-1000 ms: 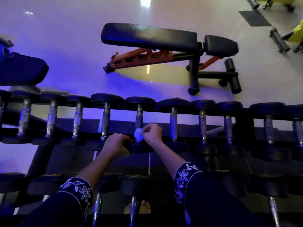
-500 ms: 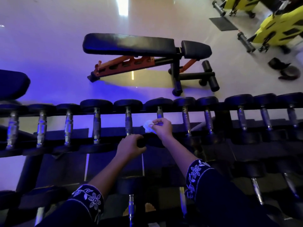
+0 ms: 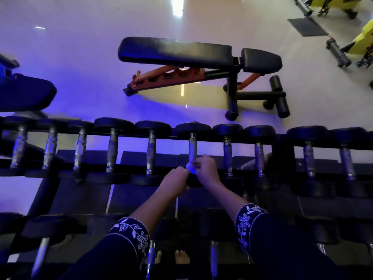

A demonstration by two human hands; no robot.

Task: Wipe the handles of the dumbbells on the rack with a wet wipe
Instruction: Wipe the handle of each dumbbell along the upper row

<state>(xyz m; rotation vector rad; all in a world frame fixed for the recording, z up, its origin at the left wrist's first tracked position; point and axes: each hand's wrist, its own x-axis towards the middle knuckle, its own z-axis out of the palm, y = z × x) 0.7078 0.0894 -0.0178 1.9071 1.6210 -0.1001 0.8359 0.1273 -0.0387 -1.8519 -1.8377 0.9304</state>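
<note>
Wiping under way on top tier of rack (image 3: 282, 140). R hand = right hand (image 3: 205, 170), fingers curled, pinching small white wet wipe (image 3: 189, 166) against near end of one handle (image 3: 192, 146), mid-row. That dumbbell (image 3: 192, 127) lies front-to-back across the rails, far head on back rail, near head under the hands.

L hand = left hand (image 3: 177, 175) is fisted, knuckles up, touching the near head just beside the wipe. Fingers hidden, so can't tell if it grips or only rests.

Handling, my read:
- Wipe: light, limp, damp. It will bunch and could tear on rough metal, so wrap it round the shaft rather than dab.
- Handle: shiny metal, rigid, prob. textured at centre; drag likely there, slicker at the smooth ends once wet.
- Dumbbell: heavy, dark round heads, may roll in its cradle. No need to lift; steady it by the near head and keep fingers clear of gaps w/ neighbours.
- Grip pt: shaft between the heads, then slide toward far head.
</note>
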